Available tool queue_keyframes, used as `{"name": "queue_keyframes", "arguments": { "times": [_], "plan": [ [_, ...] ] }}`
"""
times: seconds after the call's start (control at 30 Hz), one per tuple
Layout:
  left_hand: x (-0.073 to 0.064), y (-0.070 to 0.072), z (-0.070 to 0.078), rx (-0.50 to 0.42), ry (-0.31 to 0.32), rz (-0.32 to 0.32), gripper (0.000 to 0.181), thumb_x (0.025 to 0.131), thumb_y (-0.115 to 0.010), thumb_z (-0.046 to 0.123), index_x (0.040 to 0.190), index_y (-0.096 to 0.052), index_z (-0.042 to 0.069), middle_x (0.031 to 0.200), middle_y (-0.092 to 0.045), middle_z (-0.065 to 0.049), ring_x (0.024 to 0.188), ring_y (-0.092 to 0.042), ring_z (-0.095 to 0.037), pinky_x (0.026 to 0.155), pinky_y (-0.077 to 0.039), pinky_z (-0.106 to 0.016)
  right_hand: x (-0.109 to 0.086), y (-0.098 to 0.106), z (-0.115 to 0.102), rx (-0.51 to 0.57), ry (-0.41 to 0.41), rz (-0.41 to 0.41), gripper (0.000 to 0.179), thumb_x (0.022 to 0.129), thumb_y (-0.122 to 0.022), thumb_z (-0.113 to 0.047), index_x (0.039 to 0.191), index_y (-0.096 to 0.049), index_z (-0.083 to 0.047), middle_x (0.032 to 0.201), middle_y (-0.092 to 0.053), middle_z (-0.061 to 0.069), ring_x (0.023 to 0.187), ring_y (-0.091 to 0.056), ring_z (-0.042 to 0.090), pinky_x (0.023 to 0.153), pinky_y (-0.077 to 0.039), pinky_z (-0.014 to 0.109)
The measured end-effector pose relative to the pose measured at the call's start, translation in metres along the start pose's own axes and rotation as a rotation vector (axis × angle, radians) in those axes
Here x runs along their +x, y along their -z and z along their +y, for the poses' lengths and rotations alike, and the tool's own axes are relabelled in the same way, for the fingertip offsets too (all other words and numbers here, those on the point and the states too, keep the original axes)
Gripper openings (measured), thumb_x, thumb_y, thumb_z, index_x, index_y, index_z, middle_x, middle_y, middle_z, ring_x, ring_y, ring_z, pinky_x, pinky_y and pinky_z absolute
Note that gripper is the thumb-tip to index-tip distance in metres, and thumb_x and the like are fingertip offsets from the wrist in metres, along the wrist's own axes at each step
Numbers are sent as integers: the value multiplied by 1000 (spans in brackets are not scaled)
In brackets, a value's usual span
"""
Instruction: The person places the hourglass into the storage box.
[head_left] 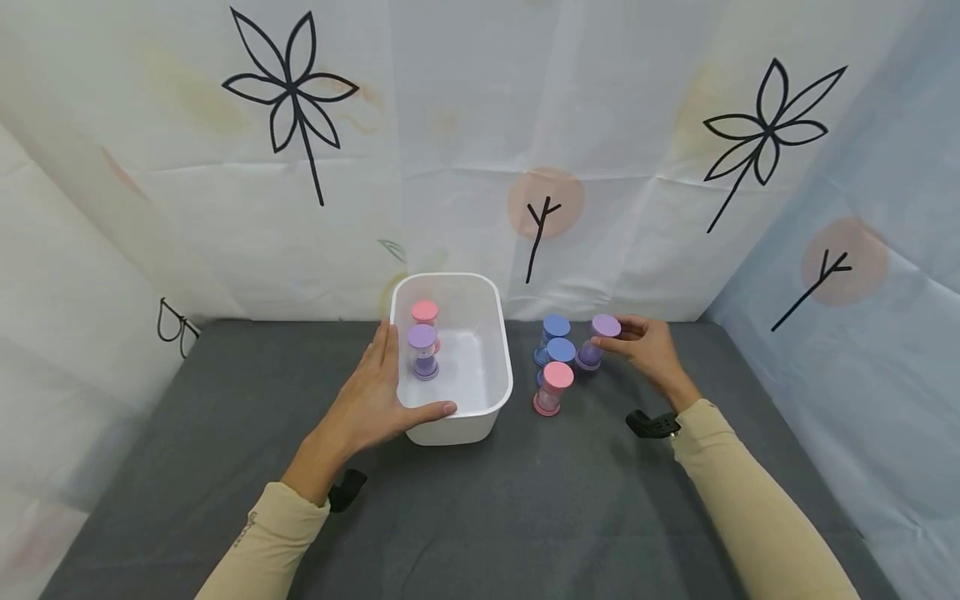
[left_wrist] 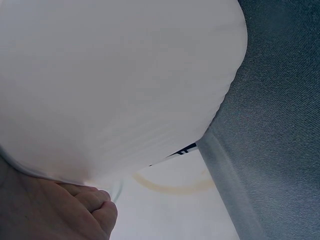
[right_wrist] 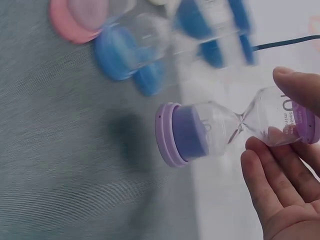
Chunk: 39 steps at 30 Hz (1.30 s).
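My right hand (head_left: pixel 651 350) pinches the upper cap of a purple hourglass (right_wrist: pixel 195 131) between thumb and fingers. In the right wrist view its base seems off the cloth, with a shadow beside it; purple sand lies in the lower bulb. Left of it stand two blue hourglasses (head_left: pixel 560 350) and a pink hourglass (head_left: pixel 555 385). A white plastic bin (head_left: pixel 501 392) holds another purple hourglass (head_left: pixel 423 350) and another pink one, both upright. Against the bin's left side rests my left hand (head_left: pixel 367 400), fingers extended along the wall, thumb across the near rim corner.
A dark grey cloth (head_left: pixel 480 517) covers the table. Behind it hangs a white fabric backdrop (head_left: pixel 465 167) printed with leaves and twigs, and similar fabric encloses both sides. Black straps (head_left: pixel 651 423) circle both wrists.
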<state>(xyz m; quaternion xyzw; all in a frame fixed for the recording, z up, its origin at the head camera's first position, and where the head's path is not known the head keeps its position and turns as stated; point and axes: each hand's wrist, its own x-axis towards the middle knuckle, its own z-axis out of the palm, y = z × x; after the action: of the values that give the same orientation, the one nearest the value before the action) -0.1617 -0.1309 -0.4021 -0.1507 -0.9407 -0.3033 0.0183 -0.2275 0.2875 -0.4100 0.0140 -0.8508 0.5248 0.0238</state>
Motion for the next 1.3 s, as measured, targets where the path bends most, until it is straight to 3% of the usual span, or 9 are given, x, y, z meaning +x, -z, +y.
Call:
{"name": "queue_keyframes", "arguments": {
  "times": [0.2, 0.33, 0.53, 0.7, 0.87, 1.03, 1.3],
  "plan": [
    [1, 0, 0, 3, 2, -4, 139, 72, -70, 81, 162, 6, 6, 169, 9, -12, 154, -6, -39, 116, -23, -62, -1, 8, -39, 86, 125, 47, 55, 87, -83, -13, 133, -61, 7, 106, -69, -7, 96, -67, 2, 80, -53, 16],
    [1, 0, 0, 3, -3, -3, 139, 73, -70, 81, 162, 5, 5, 169, 7, -15, 154, -7, -39, 116, -24, -62, -2, 3, -74, 142, 195, 22, 51, 86, -83, -9, 129, -63, 7, 105, -71, -7, 96, -70, 6, 81, -54, 18],
    [0, 0, -1, -1, -1, 0, 140, 72, -70, 81, 162, 6, 6, 169, 8, -13, 154, -6, -38, 116, -24, -61, -5, -25, -127, 207, 265, -140, 47, 83, -83, -2, 126, -65, 7, 109, -73, 4, 99, -71, 14, 83, -56, 24],
    [1, 0, -1, -9, 9, -5, 141, 70, -69, 83, 162, 8, 9, 169, 12, -7, 154, -5, -38, 116, -24, -62, -5, -63, -154, 223, 306, -309, 43, 81, -83, 3, 121, -68, 6, 110, -73, 13, 100, -72, 21, 86, -57, 32],
    [1, 0, -1, -15, 14, -7, 142, 70, -68, 85, 162, 11, 12, 169, 14, -4, 154, -5, -37, 115, -24, -63, -3, -106, -160, 154, 309, -435, 42, 81, -84, -2, 120, -70, 4, 110, -73, 14, 100, -72, 24, 89, -57, 35],
    [0, 1, 0, 5, 9, -21, 140, 71, -66, 85, 162, 11, 10, 168, 17, -5, 154, -3, -38, 116, -22, -63, 3, -145, -150, 47, 326, -523, 43, 81, -85, -4, 120, -70, 4, 110, -73, 11, 99, -72, 20, 89, -56, 30],
    [-2, 1, 0, 12, -5, -26, 139, 74, -65, 84, 161, 9, 6, 168, 17, -6, 154, -3, -39, 117, -20, -62, 8, -187, -135, -94, 290, -540, 37, 77, -88, -7, 110, -73, 0, 104, -75, 7, 93, -71, 14, 84, -56, 25]
  ]
}}
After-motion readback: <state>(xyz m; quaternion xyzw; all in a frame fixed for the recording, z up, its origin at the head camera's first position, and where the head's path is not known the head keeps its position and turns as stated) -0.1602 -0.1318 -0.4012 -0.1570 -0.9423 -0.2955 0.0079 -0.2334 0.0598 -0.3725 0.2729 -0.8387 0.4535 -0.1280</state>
